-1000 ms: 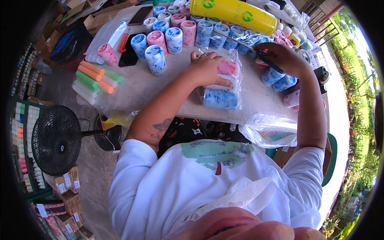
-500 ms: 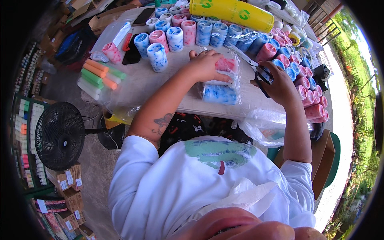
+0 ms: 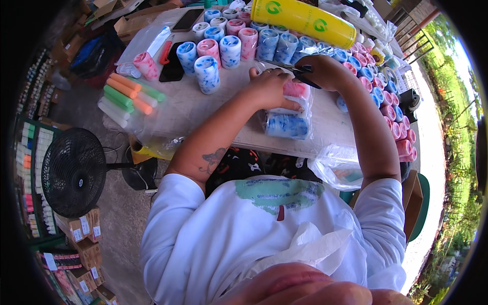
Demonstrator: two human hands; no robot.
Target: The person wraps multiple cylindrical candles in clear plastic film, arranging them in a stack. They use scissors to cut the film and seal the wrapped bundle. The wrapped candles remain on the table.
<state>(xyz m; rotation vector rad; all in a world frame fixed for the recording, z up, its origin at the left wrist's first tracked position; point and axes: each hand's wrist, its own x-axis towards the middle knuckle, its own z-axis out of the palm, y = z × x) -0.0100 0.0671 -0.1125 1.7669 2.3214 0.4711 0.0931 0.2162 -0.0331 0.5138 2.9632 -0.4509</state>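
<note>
My left hand point(image 3: 273, 87) is closed over a clear-wrapped pack of pillar candles point(image 3: 287, 125), which lies on the table. A blue-and-white candle shows at the pack's near end and a pink one beyond it; the hand covers part of the pack. In my right hand point(image 3: 325, 72) is a pair of scissors with black handles point(image 3: 306, 77). Their metal blades point(image 3: 279, 64) point left, across the far end of the pack by my left fingertips. Whether the blades touch the plastic I cannot tell.
Blue and pink marbled candles point(image 3: 207, 74) stand beyond my hands, and more are piled point(image 3: 391, 109) at the right. A yellow plastic roll point(image 3: 305, 23) lies behind. Thin coloured candles point(image 3: 122, 96) and a black phone point(image 3: 173, 63) are left. A black fan point(image 3: 73, 173) stands beside the table.
My right hand has swung left and away from me, bringing the scissors from beside the pack to its far end. The left hand and pack have shifted slightly right in the picture.
</note>
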